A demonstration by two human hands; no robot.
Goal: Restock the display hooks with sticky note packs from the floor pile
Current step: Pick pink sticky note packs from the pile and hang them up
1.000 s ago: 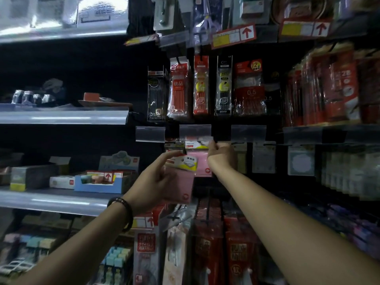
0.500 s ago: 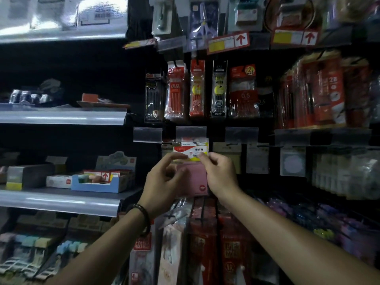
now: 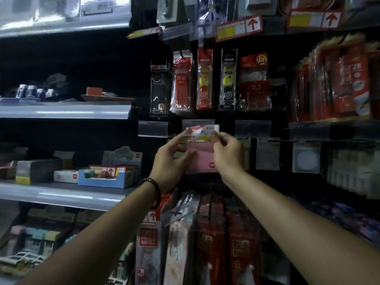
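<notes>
A pink sticky note pack [image 3: 202, 157] with a white and red header card [image 3: 202, 131] hangs in front of the display, just under a clear price-tag holder [image 3: 198, 124]. My left hand [image 3: 170, 161] holds its left side, fingers spread over the pink face. My right hand [image 3: 227, 153] pinches the header's right corner between thumb and forefinger. The hook itself is hidden behind the pack and my hands. The floor pile is out of view.
Pen and refill packs [image 3: 204, 79] hang on hooks above. Pale note packs [image 3: 306, 159] hang to the right, red packs [image 3: 242, 251] below. On the left, grey shelves [image 3: 61, 111] carry boxes, among them a blue tray [image 3: 102, 178].
Both hands have raised the pink pack a little, so its header now sits right at the price-tag holder. The right hand has shifted its grip to the header's top corner.
</notes>
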